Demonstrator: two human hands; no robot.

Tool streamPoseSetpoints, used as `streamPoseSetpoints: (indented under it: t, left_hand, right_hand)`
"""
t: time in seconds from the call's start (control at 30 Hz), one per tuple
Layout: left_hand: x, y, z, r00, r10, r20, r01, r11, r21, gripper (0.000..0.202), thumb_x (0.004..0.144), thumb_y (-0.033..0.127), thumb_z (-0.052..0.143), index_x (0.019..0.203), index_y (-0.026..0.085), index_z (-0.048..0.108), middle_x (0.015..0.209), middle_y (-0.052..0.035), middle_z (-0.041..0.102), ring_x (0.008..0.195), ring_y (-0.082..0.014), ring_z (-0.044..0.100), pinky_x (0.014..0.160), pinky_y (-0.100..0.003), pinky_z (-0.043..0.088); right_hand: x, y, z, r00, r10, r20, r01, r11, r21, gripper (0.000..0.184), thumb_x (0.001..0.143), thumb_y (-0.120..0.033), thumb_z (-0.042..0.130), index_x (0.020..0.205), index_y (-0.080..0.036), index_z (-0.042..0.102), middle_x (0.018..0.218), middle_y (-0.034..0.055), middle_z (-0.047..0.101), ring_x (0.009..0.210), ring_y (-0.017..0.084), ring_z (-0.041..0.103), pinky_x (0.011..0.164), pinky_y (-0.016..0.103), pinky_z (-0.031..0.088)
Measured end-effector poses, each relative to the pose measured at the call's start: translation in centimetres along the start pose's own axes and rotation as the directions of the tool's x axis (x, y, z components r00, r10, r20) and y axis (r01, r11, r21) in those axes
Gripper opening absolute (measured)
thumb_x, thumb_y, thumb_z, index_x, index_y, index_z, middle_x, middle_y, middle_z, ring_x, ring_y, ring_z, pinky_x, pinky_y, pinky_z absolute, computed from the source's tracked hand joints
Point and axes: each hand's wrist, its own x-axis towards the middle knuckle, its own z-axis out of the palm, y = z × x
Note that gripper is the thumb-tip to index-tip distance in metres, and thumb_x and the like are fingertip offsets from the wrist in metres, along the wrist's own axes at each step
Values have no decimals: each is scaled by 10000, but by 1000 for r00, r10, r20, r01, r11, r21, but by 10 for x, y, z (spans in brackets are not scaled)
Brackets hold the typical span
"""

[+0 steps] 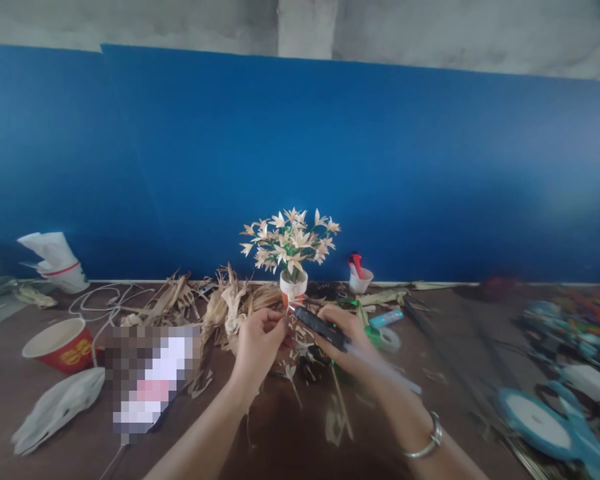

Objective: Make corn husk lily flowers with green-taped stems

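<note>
My right hand [347, 333] is closed around a black hot glue gun [323, 328], and a pale stick trails from its back end. The gun's nozzle points left, just below a small white and orange cup [293, 288]. Standing in that cup is a bunch of cream, star-shaped flowers [293, 243] on green stems. Left of the nozzle, my left hand [263, 340] has its thumb and fingers pinched together. What they hold, if anything, is too small to make out. Loose pale petals [290, 373] lie on the table below the hands.
Dried husks [220, 307] heap up behind my left hand. To the left are a red paper bowl [63, 347], a cable [105, 300] and a blurred-out phone-like object [157, 380]. A tape roll [389, 340] lies right, with blue ribbon [540, 423] and scissors-like handles beyond. A blue panel [205, 153] stands behind.
</note>
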Motion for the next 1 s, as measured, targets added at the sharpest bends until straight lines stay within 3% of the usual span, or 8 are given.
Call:
streamPoseSetpoints:
  t: [0.8, 0.9, 1.0]
  left_hand:
    - [-1, 1, -1, 1000, -25, 0, 25, 1000, 12, 153, 654, 290, 692, 631, 179, 590, 498, -3, 648, 437, -159, 620, 404, -225, 476]
    - [1, 0, -3, 998, 28, 52, -28, 1000, 5, 139, 657, 291, 689, 672, 175, 614, 538, -10, 659, 450, -147, 616, 420, -218, 480]
    - [0, 5, -7, 987, 87, 135, -90, 996, 18, 139, 665, 298, 683, 695, 172, 632, 570, -21, 668, 484, -146, 623, 461, -220, 492]
  right_hand:
    - [2, -2, -4, 999, 8, 35, -7, 1000, -10, 97, 682, -123, 545, 660, -192, 481, 663, -9, 502, 634, 135, 475, 578, 232, 363]
    - [1, 0, -3, 995, 96, 18, -97, 992, 83, 50, 698, -185, 584, 685, -193, 537, 667, -6, 544, 631, 143, 500, 585, 247, 391]
    - [2, 4, -2, 929, 345, 134, -369, 885, 285, 120, 727, -307, 605, 700, -193, 579, 584, -16, 557, 529, 136, 500, 515, 254, 409]
